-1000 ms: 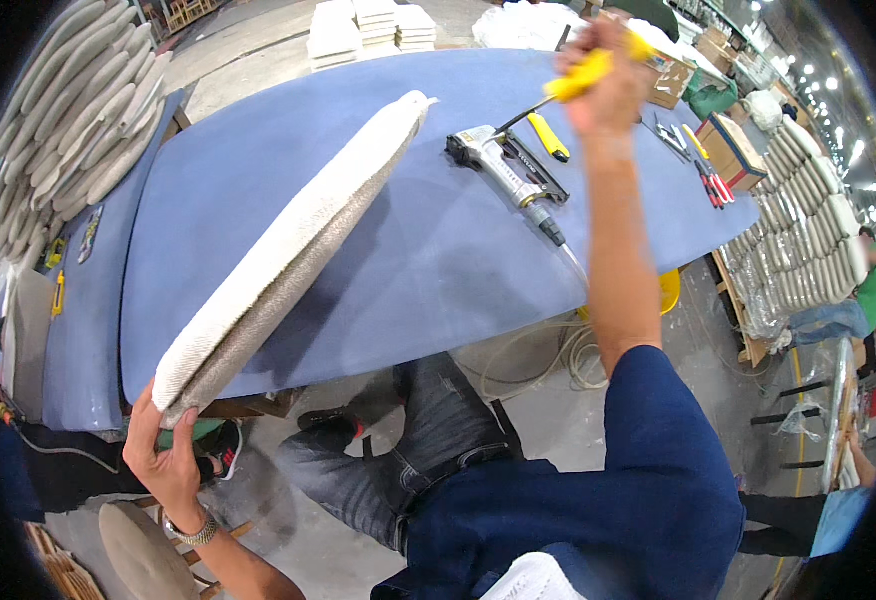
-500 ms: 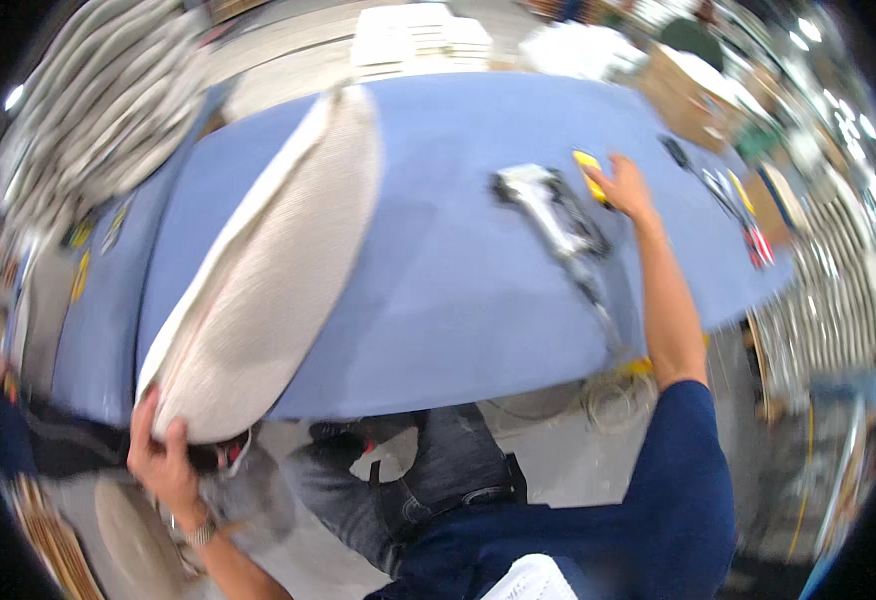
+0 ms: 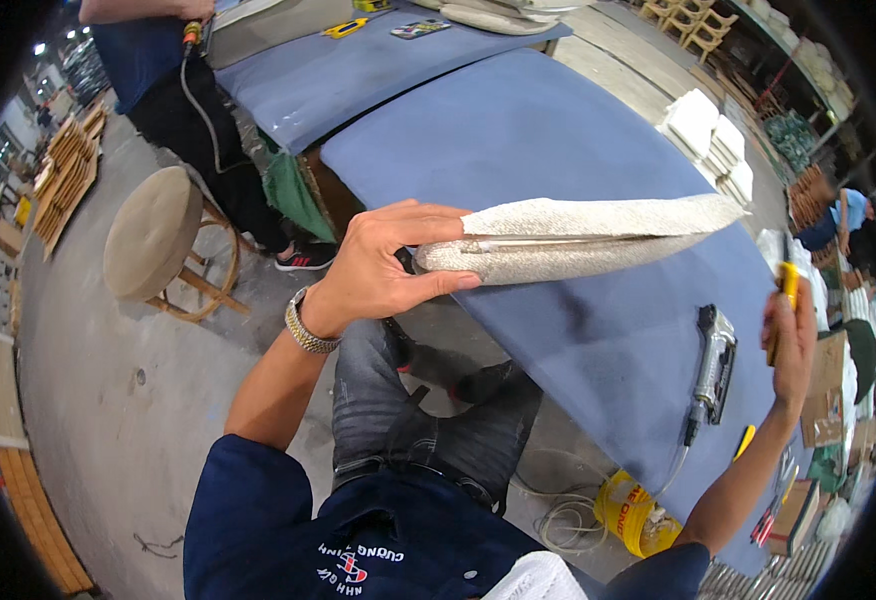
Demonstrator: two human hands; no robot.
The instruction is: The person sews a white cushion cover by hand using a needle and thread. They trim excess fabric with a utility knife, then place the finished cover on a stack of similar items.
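Note:
My left hand (image 3: 388,260) grips one end of a long beige fabric-covered pad (image 3: 598,262), fingers on top and thumb below. The pad is raised on edge above the table, showing a long seam with folded fabric and a pale strip along it. In my right hand (image 3: 794,345) is a yellow utility knife (image 3: 789,282), held upright with its thin dark tip pointing up, beyond the pad's far end. A silver-and-black air stapler (image 3: 715,365) lies on the blue-covered table (image 3: 558,130), between my right forearm and the pad.
The stapler's hose runs down by a yellow bucket (image 3: 626,505). A round padded stool (image 3: 153,235) stands at left. Another person (image 3: 153,70) works at the adjoining table, holding a hosed tool. A yellow cutter (image 3: 343,28) lies there. White stacked pads (image 3: 708,140) are beyond the table.
My view has swung left. The pad has been lifted and turned edge-up by my left hand. My right hand has picked the yellow knife up off the table.

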